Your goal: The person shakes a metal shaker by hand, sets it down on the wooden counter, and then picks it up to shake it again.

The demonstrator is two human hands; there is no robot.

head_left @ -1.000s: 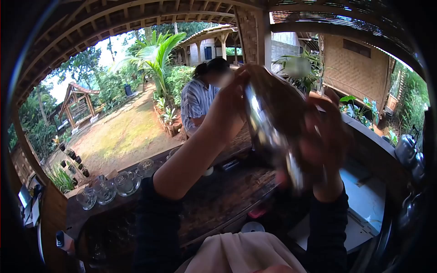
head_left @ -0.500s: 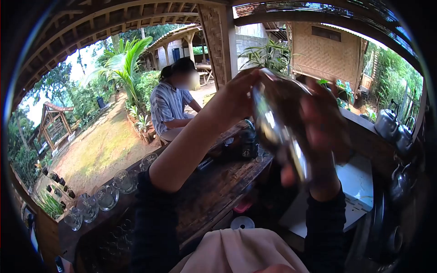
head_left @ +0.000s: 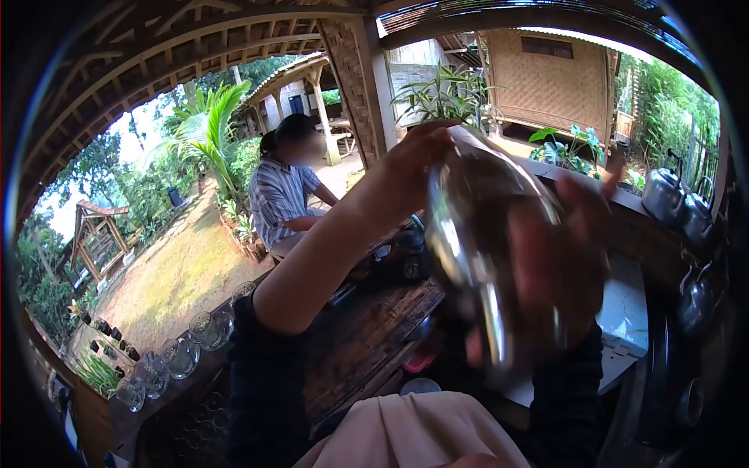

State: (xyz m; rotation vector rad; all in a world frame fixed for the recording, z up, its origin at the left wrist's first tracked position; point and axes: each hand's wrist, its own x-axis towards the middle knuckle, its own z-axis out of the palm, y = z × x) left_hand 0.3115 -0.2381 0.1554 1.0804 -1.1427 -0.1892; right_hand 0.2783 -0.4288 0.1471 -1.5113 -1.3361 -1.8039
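A shiny metal vessel (head_left: 476, 234), blurred by motion, is held up close to the camera, and its exact kind cannot be told. My left hand (head_left: 425, 160) grips its upper left edge, with the fingers partly hidden behind it. Against its right side lies my right hand (head_left: 566, 249), smeared by motion, its thumb low near the vessel's bottom and some fingers raised. The dark wooden table (head_left: 355, 351) is below and behind the vessel.
Several glass cups (head_left: 181, 357) line the table's far left edge. A person in a striped shirt (head_left: 281, 195) sits across the table. Metal kettles (head_left: 665, 193) stand at the right, near a white surface (head_left: 624, 312). A wooden post (head_left: 374, 86) rises behind.
The metal vessel appears larger and lower, with more of its side showing. My right hand has shifted slightly right and down with it. The whole view has shifted a little.
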